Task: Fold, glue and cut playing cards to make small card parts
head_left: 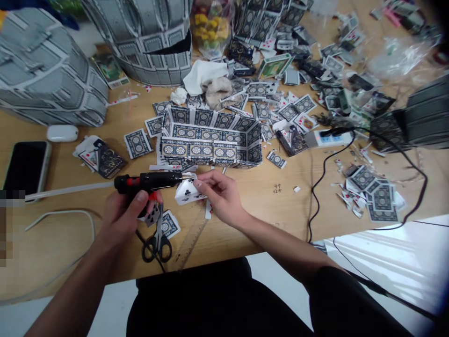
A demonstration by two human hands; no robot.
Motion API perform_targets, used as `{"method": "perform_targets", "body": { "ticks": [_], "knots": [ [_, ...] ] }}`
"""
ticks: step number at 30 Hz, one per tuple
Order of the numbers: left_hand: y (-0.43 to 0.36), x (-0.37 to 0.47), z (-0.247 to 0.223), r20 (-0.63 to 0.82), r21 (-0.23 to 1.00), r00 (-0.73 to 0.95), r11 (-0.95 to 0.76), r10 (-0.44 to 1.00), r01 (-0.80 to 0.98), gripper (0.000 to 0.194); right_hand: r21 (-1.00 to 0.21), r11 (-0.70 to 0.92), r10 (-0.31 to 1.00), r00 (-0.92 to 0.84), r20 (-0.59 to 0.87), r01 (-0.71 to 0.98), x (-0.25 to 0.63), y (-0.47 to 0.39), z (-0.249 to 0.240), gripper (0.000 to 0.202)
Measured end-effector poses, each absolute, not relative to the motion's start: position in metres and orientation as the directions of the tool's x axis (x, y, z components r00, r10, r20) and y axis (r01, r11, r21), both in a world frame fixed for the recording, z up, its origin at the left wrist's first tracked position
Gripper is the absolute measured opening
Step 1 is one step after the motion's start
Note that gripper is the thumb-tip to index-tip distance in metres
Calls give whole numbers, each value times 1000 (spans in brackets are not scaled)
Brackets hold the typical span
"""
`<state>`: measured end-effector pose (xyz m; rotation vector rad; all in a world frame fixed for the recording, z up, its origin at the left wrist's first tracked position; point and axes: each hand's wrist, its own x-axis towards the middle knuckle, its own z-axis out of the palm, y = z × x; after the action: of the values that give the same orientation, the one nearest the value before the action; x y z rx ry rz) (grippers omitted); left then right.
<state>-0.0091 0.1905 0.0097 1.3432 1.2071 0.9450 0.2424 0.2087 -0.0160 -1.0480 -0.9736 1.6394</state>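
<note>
My left hand (131, 208) is closed round a black glue gun (150, 181) with a red trigger; a white glue stick trails from its back. My right hand (222, 196) pinches a folded playing card (188, 192) with black clubs on it. The gun's nozzle touches or nearly touches the card's upper edge. Just behind the hands stands an open rectangular box (210, 140) made of blue-patterned cards. Scissors (157, 241) with black handles lie below my left hand, next to a face-down card (170, 224).
A clear ruler (191, 238) lies near the table's front edge. At left are a phone (26, 166), a white case (62, 133) and a card pack (101, 158). Large card-built objects (140, 42) stand behind. A black cable runs from a power strip (331, 138) at right, among scattered cards.
</note>
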Motion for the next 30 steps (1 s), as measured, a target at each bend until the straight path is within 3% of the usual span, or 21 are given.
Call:
{"method": "perform_targets", "body": {
  "ticks": [11,30],
  "knots": [
    [190,-5,10,-65,987,169,39,983,153,41,-941,-248,961,-176,-211,-228,242,211,-13,30],
    [187,-6,14,-98,944,136,48,986,326,48,-952,-254,961,-156,-229,-168,245,211,-15,34]
  ]
}}
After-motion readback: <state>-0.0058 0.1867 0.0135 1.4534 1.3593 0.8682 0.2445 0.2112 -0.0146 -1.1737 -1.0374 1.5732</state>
